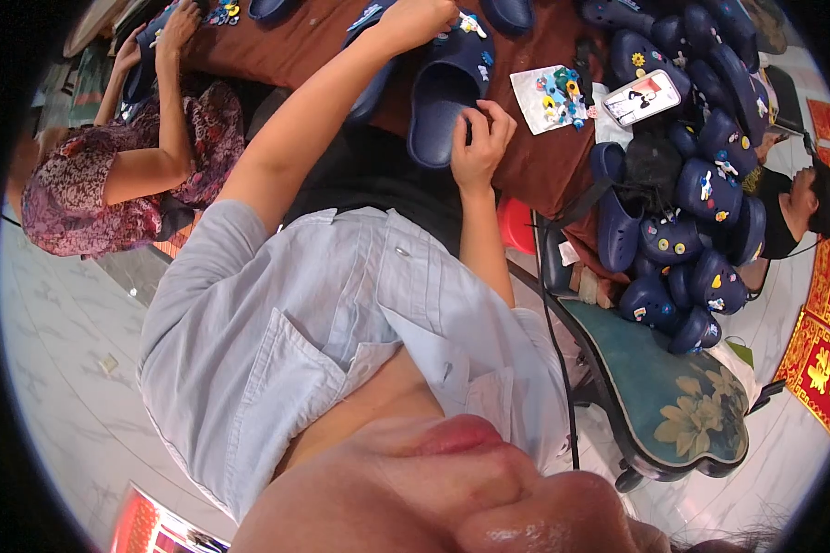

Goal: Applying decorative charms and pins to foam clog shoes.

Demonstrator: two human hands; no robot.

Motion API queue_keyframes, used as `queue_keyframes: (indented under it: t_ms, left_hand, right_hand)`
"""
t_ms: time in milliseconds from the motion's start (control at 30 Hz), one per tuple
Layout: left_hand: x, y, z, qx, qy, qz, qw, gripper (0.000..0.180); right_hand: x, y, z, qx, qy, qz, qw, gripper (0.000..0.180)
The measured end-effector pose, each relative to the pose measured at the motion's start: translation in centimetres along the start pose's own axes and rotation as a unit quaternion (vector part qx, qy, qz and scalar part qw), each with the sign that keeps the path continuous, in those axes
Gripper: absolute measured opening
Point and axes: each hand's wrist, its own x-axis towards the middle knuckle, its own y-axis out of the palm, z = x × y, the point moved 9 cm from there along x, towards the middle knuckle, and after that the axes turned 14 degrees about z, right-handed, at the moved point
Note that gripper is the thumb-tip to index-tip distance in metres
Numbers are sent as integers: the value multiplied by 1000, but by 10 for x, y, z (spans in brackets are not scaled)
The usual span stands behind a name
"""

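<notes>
A navy clog (431, 115) lies in front of me with its heel toward me. Small charms (471, 25) sit on its toe part. My left hand (419, 22) reaches over to the toe with its fingers closed beside the charms; what they pinch is hidden, partly by the picture's upper edge. At the clog's right rim, near the heel, my right hand (481, 146) curls its fingers against the side. Another navy clog (371, 90) lies just left of it, partly behind my left forearm. To the right, white paper (529, 100) carries several loose colourful charms (563, 97).
A brown cloth (549, 166) covers the table. Right of the paper lies a phone (642, 98), beside a large heap of charm-decorated navy clogs (710, 189). A co-worker (129, 175) at left handles a clog; another person (793, 207) is at far right. A floral-cushioned chair (655, 369) stands near.
</notes>
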Motion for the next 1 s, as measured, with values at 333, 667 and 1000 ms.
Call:
queue_keyframes:
  t_ms: [333,667,1000]
  left_hand:
    - [-11,-14,-10,-2,63,-14,998,12]
    - [-7,-6,-13,57,125,21,990,14]
    - [-14,4,-12,96,128,-6,987,21]
  right_hand:
    - [1,-1,3,6,-3,-5,1000,15]
    - [1,-1,-1,16,1,-4,1000,14]
    - [-2,3,-2,20,2,-5,1000,12]
